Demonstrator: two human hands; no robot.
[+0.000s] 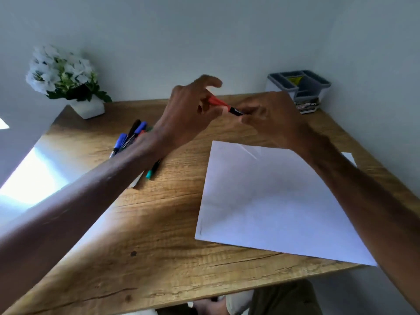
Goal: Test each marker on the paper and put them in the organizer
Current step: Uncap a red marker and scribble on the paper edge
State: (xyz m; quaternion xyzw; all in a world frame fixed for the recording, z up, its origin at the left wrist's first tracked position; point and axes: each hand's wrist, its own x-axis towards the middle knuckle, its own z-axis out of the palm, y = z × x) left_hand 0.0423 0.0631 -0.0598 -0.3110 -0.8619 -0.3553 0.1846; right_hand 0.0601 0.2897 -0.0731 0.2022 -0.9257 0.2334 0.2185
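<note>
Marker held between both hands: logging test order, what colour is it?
The slim red marker has a black section by the right hand; seen in head view.

On the brown wooden table (147,235), the white paper sheet (272,201) lies right of the loose plastic markers (127,139). Behind the sheet, at the far right corner, stands the grey compartmented organizer (304,86). The white potted flowers (61,73) stand at the far left.

wooden table (145,258) | white potted flowers (63,76) | far left corner
</note>
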